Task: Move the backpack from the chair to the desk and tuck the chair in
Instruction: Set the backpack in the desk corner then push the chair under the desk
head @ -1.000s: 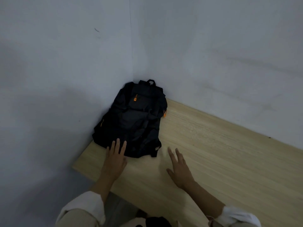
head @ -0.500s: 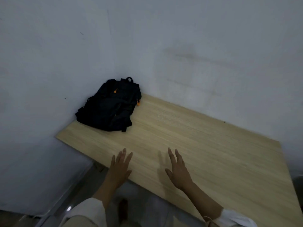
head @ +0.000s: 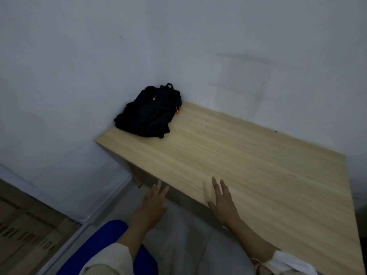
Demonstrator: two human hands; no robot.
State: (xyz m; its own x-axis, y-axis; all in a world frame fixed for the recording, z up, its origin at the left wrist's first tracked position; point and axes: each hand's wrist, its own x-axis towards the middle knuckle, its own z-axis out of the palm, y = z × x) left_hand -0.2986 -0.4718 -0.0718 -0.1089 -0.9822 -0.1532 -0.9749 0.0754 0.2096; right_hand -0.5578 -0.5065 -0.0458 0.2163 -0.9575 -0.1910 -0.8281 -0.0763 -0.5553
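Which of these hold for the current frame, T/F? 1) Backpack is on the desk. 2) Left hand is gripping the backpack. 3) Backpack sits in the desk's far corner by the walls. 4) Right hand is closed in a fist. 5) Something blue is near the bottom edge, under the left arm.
1) True: the backpack lies on the desk.
2) False: the left hand is open, off the desk's near edge, well apart from the backpack.
3) True: it sits where the two walls meet.
4) False: the right hand is open, fingers spread, over the desk's near edge.
5) True: a blue object, possibly the chair, shows there.
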